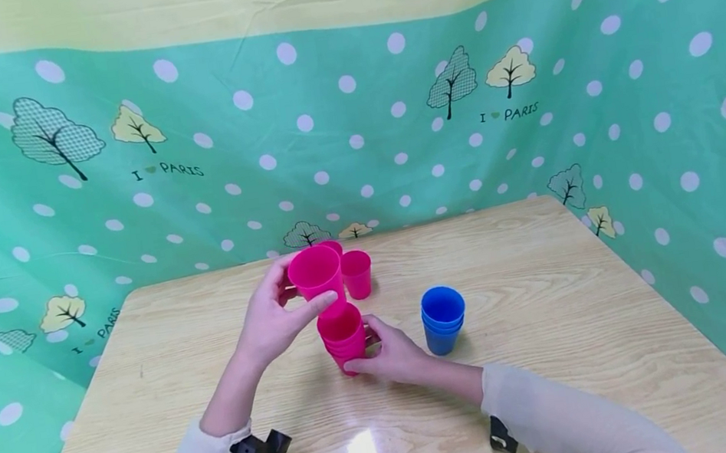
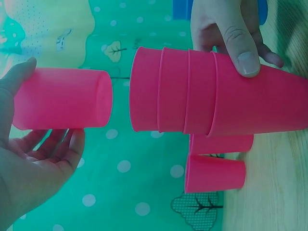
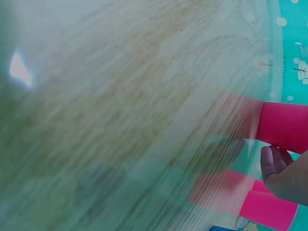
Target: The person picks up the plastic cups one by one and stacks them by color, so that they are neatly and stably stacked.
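Observation:
My left hand (image 1: pixel 270 318) holds a single pink cup (image 1: pixel 320 279), fingers and thumb around its side. The cup is mouth up, over a stack of pink cups (image 1: pixel 344 341). In the left wrist view a gap shows between the held cup's base (image 2: pixel 103 98) and the stack's top rim (image 2: pixel 137 89). My right hand (image 1: pixel 391 354) grips the stack low on its side, with the thumb (image 2: pixel 240 48) against the outer wall. The right wrist view catches only part of the right hand (image 3: pixel 286 178) beside the pink stack (image 3: pixel 286 125).
Behind the stack stands another pink cup (image 1: pixel 358 277), with one more (image 1: pixel 335 246) mostly hidden by the held cup. A stack of blue cups (image 1: pixel 443 327) is to the right of my right hand. A patterned green cloth (image 1: pixel 351 143) hangs behind the wooden table (image 1: pixel 553 292).

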{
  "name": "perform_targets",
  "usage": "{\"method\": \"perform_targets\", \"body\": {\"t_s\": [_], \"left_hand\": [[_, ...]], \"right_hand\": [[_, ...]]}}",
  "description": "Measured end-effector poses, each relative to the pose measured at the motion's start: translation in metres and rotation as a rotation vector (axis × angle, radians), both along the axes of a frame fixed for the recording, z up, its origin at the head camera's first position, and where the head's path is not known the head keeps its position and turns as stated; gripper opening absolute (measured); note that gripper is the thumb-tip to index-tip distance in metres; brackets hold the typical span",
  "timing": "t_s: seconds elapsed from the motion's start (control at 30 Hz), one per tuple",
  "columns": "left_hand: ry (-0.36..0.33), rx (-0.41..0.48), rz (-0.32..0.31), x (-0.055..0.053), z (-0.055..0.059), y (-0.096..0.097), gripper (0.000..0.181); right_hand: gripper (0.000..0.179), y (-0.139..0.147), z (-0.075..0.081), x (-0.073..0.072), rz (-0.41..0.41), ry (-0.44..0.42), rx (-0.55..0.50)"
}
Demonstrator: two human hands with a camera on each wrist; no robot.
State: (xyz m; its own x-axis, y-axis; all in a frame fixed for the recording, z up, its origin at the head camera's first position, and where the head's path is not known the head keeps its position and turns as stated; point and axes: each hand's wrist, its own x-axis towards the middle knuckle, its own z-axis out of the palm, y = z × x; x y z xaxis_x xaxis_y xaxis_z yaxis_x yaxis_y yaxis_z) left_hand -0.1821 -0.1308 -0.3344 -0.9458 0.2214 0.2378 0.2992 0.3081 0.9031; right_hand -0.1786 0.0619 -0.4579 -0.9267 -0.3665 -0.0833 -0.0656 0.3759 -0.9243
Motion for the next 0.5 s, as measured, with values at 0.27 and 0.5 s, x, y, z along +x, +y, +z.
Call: {"method": "perform_targets", "body": {"t_s": [0.27,0.5], "left_hand": [[0.022,-0.015,-0.015,0.0026,-0.0006,0.0007,0.064],[0.039,-0.022,-0.026,0.004,-0.0014,0.0005,0.064]], "right_hand": [[0.064,-0.0006,0.0008,0.0005,-0.002,-0.009,0.01],[0.063,-0.0017,0.0009,-0.0001,-0.001,0.001,0.001]]}}
